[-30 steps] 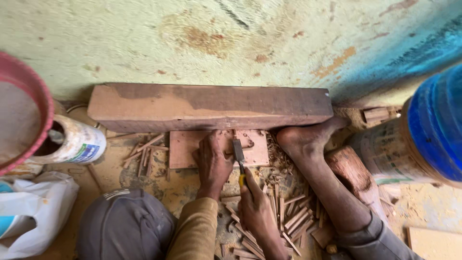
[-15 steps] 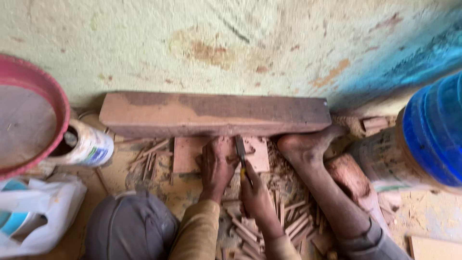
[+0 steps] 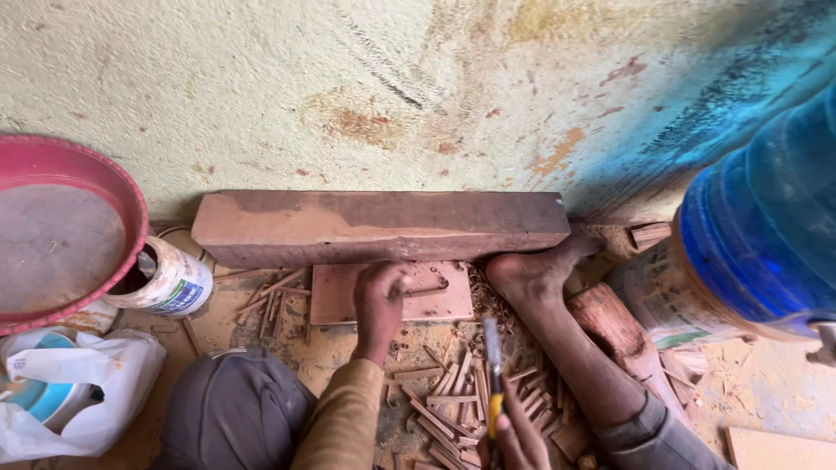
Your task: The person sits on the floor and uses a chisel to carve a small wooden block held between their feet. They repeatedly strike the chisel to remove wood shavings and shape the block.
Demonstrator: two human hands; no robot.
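The left hand (image 3: 380,296) pressed closed-fingered on a small board (image 3: 392,293); the right hand (image 3: 515,435) gripped a chisel (image 3: 493,370).

Right hand (image 3: 521,435) cut off at six o'clock edge; chisel (image 3: 493,374) handle largely hidden within it. Left hand (image 3: 380,300) covers part of flat wooden piece (image 3: 440,296).

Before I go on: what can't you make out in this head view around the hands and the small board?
- Right hand: cut off by the bottom edge; its grip on the chisel is only partly visible.
- Small board: the left hand covers its middle.
- Blue container: cut off by the right edge.
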